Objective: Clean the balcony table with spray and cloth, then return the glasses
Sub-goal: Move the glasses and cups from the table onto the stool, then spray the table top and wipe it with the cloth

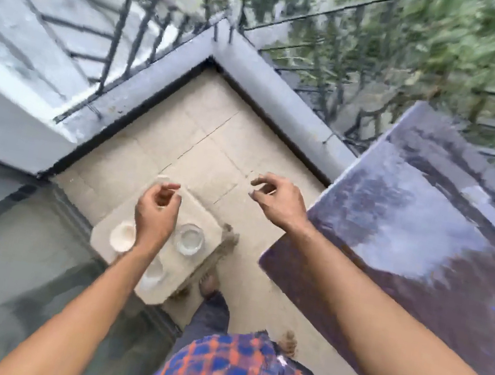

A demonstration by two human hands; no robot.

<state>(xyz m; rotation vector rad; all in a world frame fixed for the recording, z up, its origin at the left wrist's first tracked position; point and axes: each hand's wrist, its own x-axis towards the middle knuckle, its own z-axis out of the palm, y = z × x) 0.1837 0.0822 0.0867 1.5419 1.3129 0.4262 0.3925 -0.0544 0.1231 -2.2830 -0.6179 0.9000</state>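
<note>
Left hand [156,212]: curled over stool [203,212], grasp unclear (blur)
Right hand [279,200]: curled, left of table [411,229], grasp unclear
Glasses [189,239]: three on stool, near left
Table: right, glossy

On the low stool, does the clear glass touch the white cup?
Apart. The head view shows the clear glass right of the left hand and the white cup left of it, both standing on the stool.

desk [414,213] right of the fingers [265,181] is dark, super glossy, mirror-like. glass [189,239] below them is clear and shiny, on a matt beige stool [203,209]. floor tiles [209,136] matt too.
</note>
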